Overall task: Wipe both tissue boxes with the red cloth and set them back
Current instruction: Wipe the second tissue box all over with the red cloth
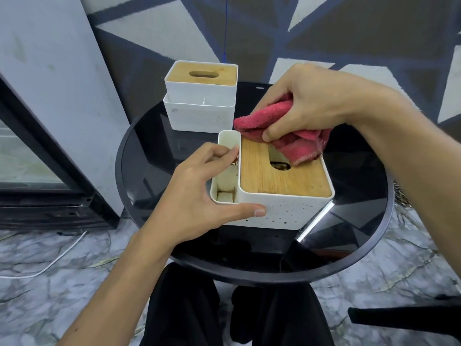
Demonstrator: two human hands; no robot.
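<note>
A white tissue box with a wooden lid [274, 178] stands near the middle of the round black table [149, 156]; its white front is speckled with dark spots. My left hand [199, 193] grips its left side compartment, thumb on the front wall. My right hand [311, 106] holds the bunched red cloth [287, 138] against the far end of the wooden lid, partly covering the slot. A second white tissue box with a wooden lid [199, 96] stands at the table's far edge, untouched.
The glass tabletop reflects light along its right side. A grey panel and a dark-framed glass door [37, 151] stand at the left. A white cable [50, 263] lies on the marble floor. A dark object [399, 318] juts in at the lower right.
</note>
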